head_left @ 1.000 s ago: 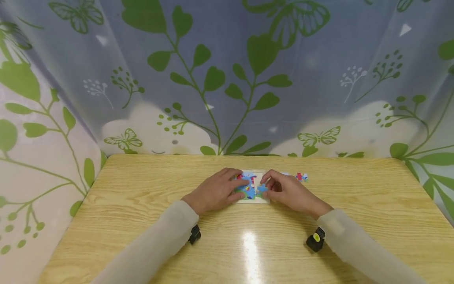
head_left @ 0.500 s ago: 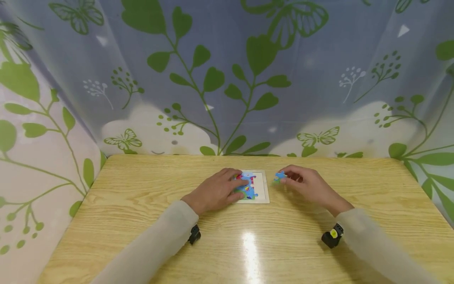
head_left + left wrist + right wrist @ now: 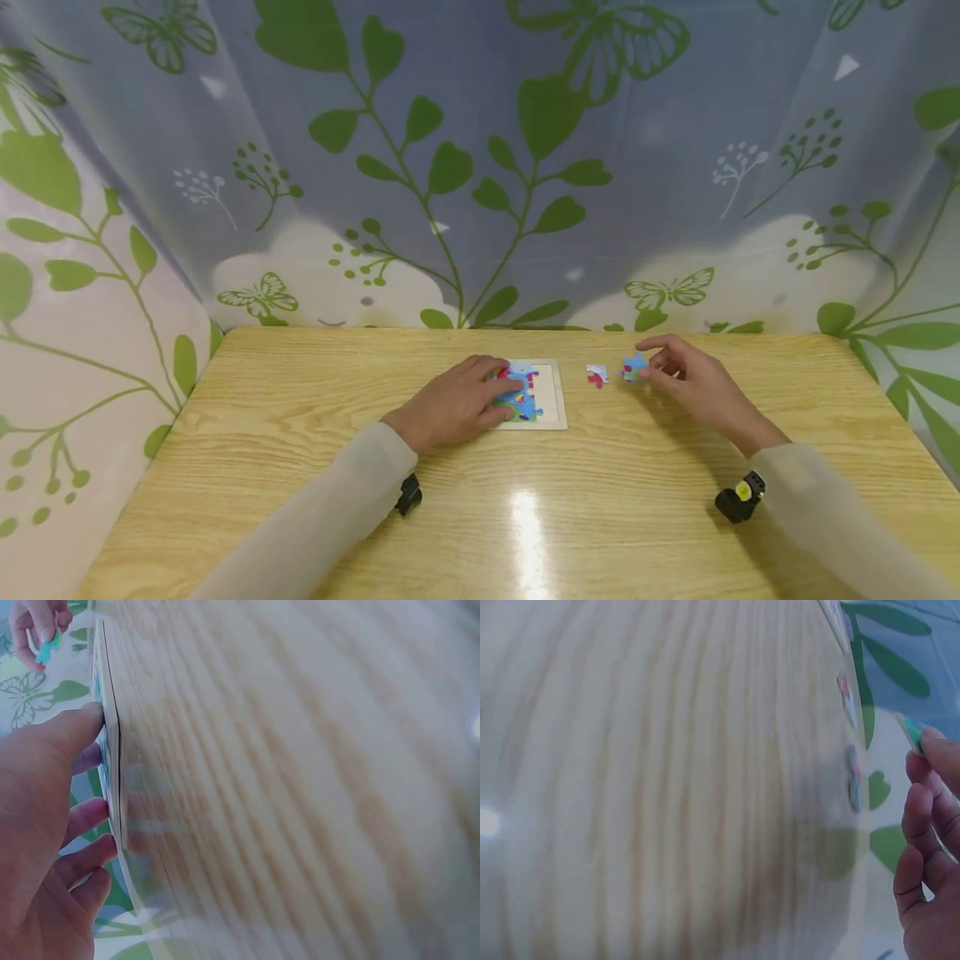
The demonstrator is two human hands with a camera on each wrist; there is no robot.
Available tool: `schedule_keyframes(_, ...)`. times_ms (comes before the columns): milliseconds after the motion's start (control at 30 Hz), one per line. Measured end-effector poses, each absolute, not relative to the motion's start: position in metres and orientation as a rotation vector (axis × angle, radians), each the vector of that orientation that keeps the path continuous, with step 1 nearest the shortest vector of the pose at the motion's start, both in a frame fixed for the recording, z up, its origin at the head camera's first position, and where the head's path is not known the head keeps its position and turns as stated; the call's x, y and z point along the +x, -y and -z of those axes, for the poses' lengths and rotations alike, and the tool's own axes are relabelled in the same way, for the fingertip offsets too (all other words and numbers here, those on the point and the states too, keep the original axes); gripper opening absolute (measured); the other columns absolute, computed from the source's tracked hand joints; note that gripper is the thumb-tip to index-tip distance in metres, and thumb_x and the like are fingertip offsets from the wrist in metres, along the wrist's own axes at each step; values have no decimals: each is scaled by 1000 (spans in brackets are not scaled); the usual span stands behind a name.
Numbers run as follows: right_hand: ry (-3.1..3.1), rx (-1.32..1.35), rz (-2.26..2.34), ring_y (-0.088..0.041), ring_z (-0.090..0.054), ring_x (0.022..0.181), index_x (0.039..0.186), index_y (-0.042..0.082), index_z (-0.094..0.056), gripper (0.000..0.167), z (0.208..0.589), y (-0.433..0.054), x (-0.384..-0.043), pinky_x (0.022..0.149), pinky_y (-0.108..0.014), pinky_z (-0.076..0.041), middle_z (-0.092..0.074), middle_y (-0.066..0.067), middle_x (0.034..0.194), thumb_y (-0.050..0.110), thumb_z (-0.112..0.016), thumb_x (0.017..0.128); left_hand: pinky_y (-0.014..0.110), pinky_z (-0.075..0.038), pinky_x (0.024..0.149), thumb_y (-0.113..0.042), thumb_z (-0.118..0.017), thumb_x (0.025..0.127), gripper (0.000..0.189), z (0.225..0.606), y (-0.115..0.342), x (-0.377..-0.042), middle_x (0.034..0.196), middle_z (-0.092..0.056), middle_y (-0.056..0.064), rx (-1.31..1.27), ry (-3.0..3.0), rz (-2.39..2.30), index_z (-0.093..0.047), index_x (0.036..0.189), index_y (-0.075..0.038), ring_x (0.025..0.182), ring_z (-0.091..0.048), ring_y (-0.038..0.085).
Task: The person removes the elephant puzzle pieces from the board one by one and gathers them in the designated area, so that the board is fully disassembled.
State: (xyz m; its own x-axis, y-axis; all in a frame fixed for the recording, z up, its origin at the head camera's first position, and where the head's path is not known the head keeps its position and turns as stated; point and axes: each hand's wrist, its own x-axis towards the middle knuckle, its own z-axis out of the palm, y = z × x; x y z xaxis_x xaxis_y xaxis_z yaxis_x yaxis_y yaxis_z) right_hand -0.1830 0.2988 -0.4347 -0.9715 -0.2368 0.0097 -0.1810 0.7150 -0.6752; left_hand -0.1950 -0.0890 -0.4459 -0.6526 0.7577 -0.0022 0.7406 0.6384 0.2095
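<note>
Wood-grain table [image 3: 337, 517]: right of centre, the right hand [image 3: 696, 390], pinching 1 blue piece [image 3: 637, 363], has drawn away from the board [image 3: 549, 398], still part-filled; left hand [image 3: 459, 402] rests there, relaxed.

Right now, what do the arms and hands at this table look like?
The person's left hand and right hand are bare. The left sleeve and right sleeve are long, plain and pale beige. The left wrist device and right wrist device are small, black and blocky; the right one bears a yellow mark. No cables show.
</note>
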Motion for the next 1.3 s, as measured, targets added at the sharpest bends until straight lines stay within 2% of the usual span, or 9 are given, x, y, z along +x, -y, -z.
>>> schedule_keyframes(133, -2860, -298, 1117, -21, -64, 87, 133, 13, -62, 32, 438, -308, -181, 69, -28, -53, -72, -9, 108, 35, -67, 111, 47, -38, 131, -43, -53, 116, 51, 446, 89, -195, 165, -51, 16, 1266, -2760, -304, -58, 159, -17, 156, -45, 34)
schedule_keyframes(233, -2887, -293, 1114, -19, -64, 86, 129, 11, -65, 28, 440, -316, -181, 69, -26, -53, -73, -10, 107, 33, -68, 111, 47, -38, 131, -44, -52, 116, 51, 447, 90, -195, 165, -51, 15, 1259, -2759, -296, -58, 160, -17, 156, -45, 34)
schedule_keyframes(533, -2911, -257, 1080, -15, -66, 87, 129, 8, -69, 31, 447, -331, -180, 69, -25, -53, -75, -11, 108, 33, -66, 112, 48, -38, 131, -43, -54, 116, 51, 446, 90, -194, 165, -51, 15, 1253, -2762, -309, -58, 159, -17, 156, -45, 35)
schedule_keyframes(800, -2913, -199, 1029, -12, -67, 89, 130, 10, -71, 33, 450, -338, -180, 68, -26, -54, -77, -9, 108, 36, -66, 112, 49, -39, 131, -41, -55, 116, 50, 446, 90, -194, 164, -51, 17, 1258, -2753, -345, -59, 158, -16, 156, -45, 35)
schedule_keyframes(1033, -2897, -158, 994, -18, -70, 100, 131, 9, -71, 37, 453, -341, -183, 74, -26, -56, -78, -10, 115, 40, -65, 111, 48, -36, 132, -42, -53, 116, 51, 445, 89, -193, 167, -49, 15, 1235, -2745, -330, -57, 161, -18, 158, -43, 34)
schedule_keyframes(1167, -2884, -127, 969, -21, -68, 98, 131, 9, -70, 40, 453, -341, -185, 72, -30, -54, -76, -10, 113, 43, -65, 111, 48, -35, 133, -43, -53, 116, 51, 446, 89, -194, 167, -49, 14, 1232, -2748, -325, -56, 161, -18, 159, -42, 33)
schedule_keyframes(1300, -2887, -122, 951, -21, -68, 97, 130, 9, -70, 39, 453, -341, -187, 75, -33, -53, -74, -8, 112, 42, -65, 111, 47, -35, 133, -43, -53, 116, 52, 446, 89, -194, 167, -48, 14, 1226, -2748, -324, -56, 161, -18, 159, -42, 33)
